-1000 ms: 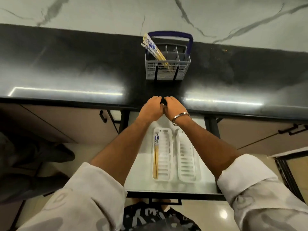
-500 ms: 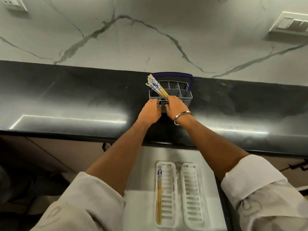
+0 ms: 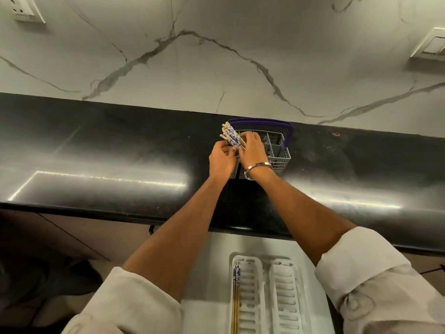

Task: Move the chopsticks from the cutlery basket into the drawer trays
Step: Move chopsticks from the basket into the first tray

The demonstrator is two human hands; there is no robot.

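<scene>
A grey cutlery basket (image 3: 279, 150) with a purple handle stands on the black counter by the wall. A bundle of blue-and-white topped chopsticks (image 3: 230, 135) leans out of its left compartment. My left hand (image 3: 221, 159) and my right hand (image 3: 251, 148) both pinch at the bundle's shafts; the grip on single sticks is hidden by the fingers. Below, in the open drawer, lie two white slotted trays: the left tray (image 3: 250, 295) holds a pair of chopsticks (image 3: 236, 297) along its left side, and the right tray (image 3: 286, 297) holds nothing.
The black counter (image 3: 120, 160) runs the full width, its front edge overhanging the drawer. A marble-look wall rises behind, with a socket (image 3: 22, 9) at the top left and a switch plate (image 3: 431, 44) at the right. Dark cabinet fronts sit left of the drawer.
Both hands rose from the counter's front edge to the basket and now close on the chopstick bundle. The camera tilted up, so the drawer trays sit lower in view.
</scene>
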